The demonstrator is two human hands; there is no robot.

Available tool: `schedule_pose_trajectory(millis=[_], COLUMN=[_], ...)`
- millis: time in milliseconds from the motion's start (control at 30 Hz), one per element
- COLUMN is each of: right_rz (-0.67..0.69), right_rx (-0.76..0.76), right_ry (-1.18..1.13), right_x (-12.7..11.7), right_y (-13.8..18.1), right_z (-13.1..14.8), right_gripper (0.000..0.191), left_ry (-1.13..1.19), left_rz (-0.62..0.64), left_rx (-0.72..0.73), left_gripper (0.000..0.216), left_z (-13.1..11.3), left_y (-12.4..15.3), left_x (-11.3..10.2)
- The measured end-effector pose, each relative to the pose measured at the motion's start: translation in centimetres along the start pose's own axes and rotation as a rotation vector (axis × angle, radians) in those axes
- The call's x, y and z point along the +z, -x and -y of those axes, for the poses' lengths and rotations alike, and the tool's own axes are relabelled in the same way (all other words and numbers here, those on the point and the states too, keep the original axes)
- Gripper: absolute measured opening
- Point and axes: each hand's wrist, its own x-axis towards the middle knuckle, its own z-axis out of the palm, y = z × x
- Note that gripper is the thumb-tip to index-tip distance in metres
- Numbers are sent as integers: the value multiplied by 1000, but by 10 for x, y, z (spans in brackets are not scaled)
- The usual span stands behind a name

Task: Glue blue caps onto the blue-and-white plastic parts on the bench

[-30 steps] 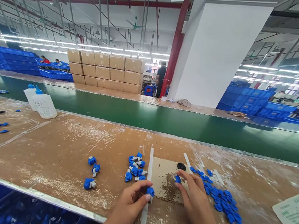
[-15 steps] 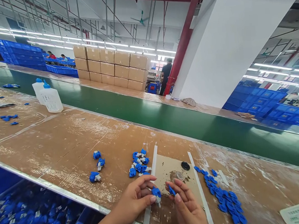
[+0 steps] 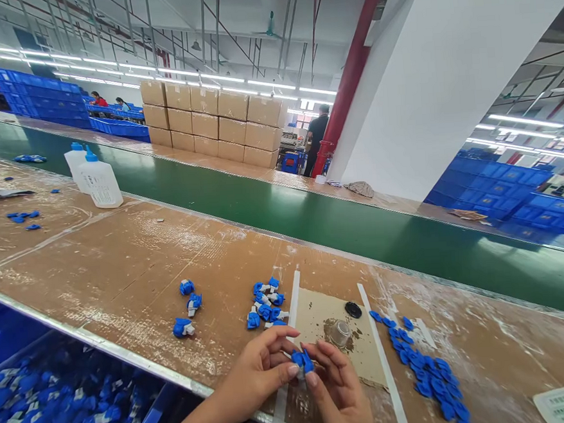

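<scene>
We now have both hands together at six o'clock over the near edge of the bench: our left hand (image 3: 259,377) pinches a small blue-and-white part (image 3: 299,360), and our right hand (image 3: 335,388), which half a second ago held its blue clip a little apart, has closed the gap so the two pieces meet between our fingertips. We judge the fitting of clip to part to be under way rather than finished. Just beyond, at twelve o'clock, sits the clear cap (image 3: 339,332) on the cardboard pad (image 3: 318,309). The loose clip pile (image 3: 426,382) lies at three o'clock, the assembled cluster (image 3: 265,306) at eleven. Farther off runs the green conveyor (image 3: 312,222), with two white bottles (image 3: 97,180) at ten o'clock.
</scene>
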Motion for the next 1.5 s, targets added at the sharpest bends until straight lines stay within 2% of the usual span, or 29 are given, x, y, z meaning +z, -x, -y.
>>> schedule_pose_trajectory(millis=[100,200,267,333,400,467,533,633,700,800,967,1067,1133,1200,1267,1333,1400,1500], right_rz=[-46,22,83,88,25,-74,-167,-216,-175,-45,106,112,118,129,127,90,48,-14], right_rx=[-184,-430,-551,-640,-724,-784,-793,-791,-841,-901,-749,-638,-545,-373,-148,12,75,6], right_ry=[247,500,581,644,740,902,1150,1510,1635,1735,1780,1655,1511,1344,1151,1023,990,1111], right_x=[3,8,9,3,-15,-47,-85,-138,-161,-177,-179,-175,-171,-165,-159,-154,-152,-157], right_y=[4,8,9,8,2,-7,-18,-32,-39,-45,-54,-56,-54,-50,-46,-41,-38,-35], right_z=[-6,-10,-10,-7,-1,8,16,25,25,20,13,12,11,12,14,19,24,27], right_gripper=[35,24,29,38,39,30,24,35,41,37,42,40,35,34,40,50,56,52], left_ry=[-5,-49,-113,-167,-242,-421,-726,-1254,-1537,-1793,-1927,-1948,-1906,-1837,-1795,-1792,-1813,-1868], left_rz=[3,-13,-54,-88,-110,-132,-178,-245,-272,-301,-367,-411,-379,-298,-187,-70,22,75], left_rx=[-12,-42,-42,-26,5,59,169,406,522,559,426,444,477,501,499,456,393,325], left_gripper=[39,44,41,35,31,26,22,22,23,23,25,21,20,20,22,24,25,18], left_z=[0,-1,-2,-2,-3,-6,-9,-14,-16,-21,-39,-47,-50,-49,-45,-39,-32,-22], left_y=[0,1,1,1,2,4,8,14,19,26,30,27,23,17,9,-1,-12,-23], left_x=[-1,-1,-1,-2,-5,-11,-20,-41,-57,-82,-119,-121,-109,-87,-62,-39,-23,-12])
